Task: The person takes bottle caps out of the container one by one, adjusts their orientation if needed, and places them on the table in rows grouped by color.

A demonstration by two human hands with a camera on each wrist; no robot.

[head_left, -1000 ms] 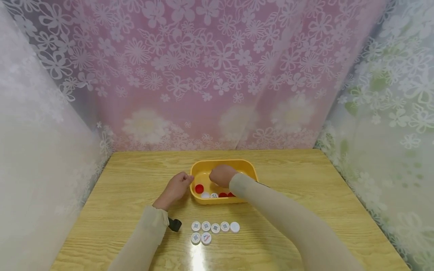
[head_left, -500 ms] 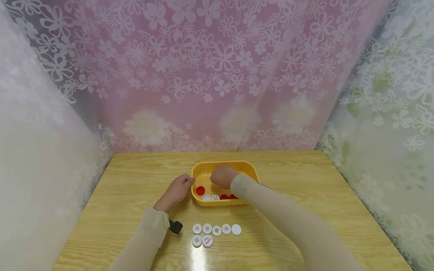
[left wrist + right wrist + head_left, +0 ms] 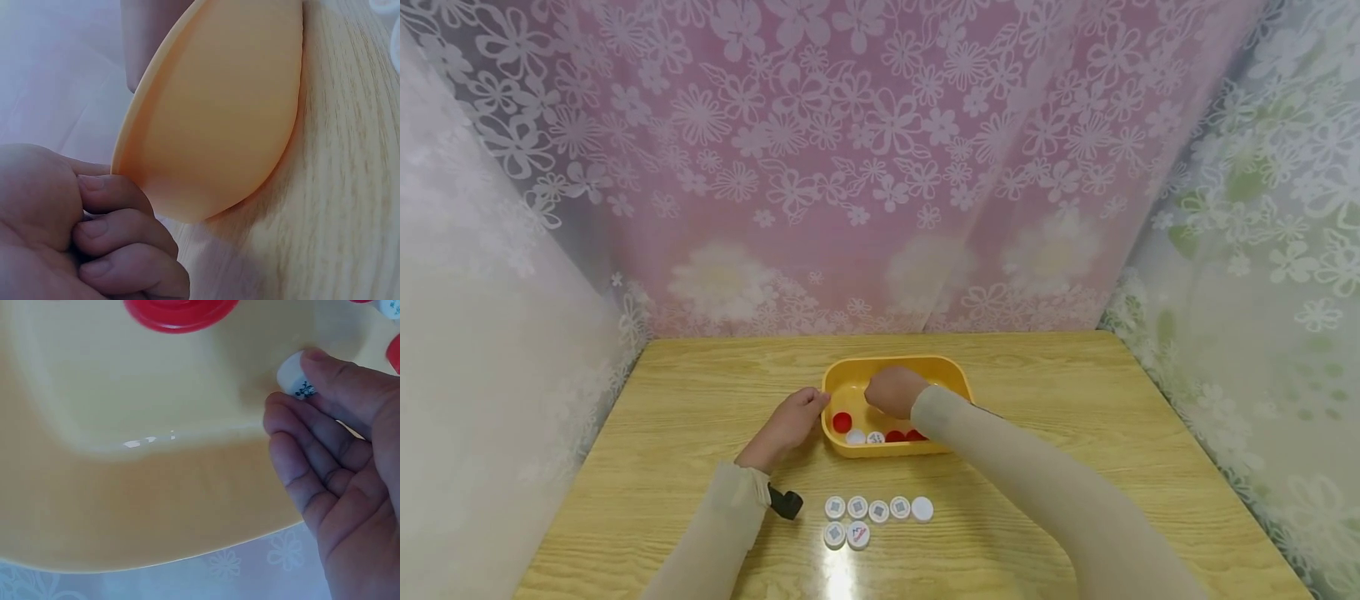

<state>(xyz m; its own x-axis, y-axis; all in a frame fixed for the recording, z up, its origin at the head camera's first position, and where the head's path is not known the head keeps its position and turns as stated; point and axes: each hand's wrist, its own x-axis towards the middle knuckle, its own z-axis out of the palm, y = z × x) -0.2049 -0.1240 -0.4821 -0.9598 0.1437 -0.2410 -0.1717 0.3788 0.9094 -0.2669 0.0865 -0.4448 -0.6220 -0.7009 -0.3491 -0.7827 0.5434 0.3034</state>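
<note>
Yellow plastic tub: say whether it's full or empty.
Neither: in the head view, the yellow plastic tub holds a red bottle cap, a white bottle cap and others, with bare floor showing. The right hand hides part.

White cap [image 3: 290, 372] — dark-printed, tilted — within the rounded yellow tray [image 3: 880, 451], which sits upright

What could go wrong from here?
The printed cap might slip: the right hand holds it only by the fingertips.
The yellow bin might shift if the left hand, gripping its rim at one end, tugs.
The black device at the left cuff appears near the white caps and might nudge them.
</note>
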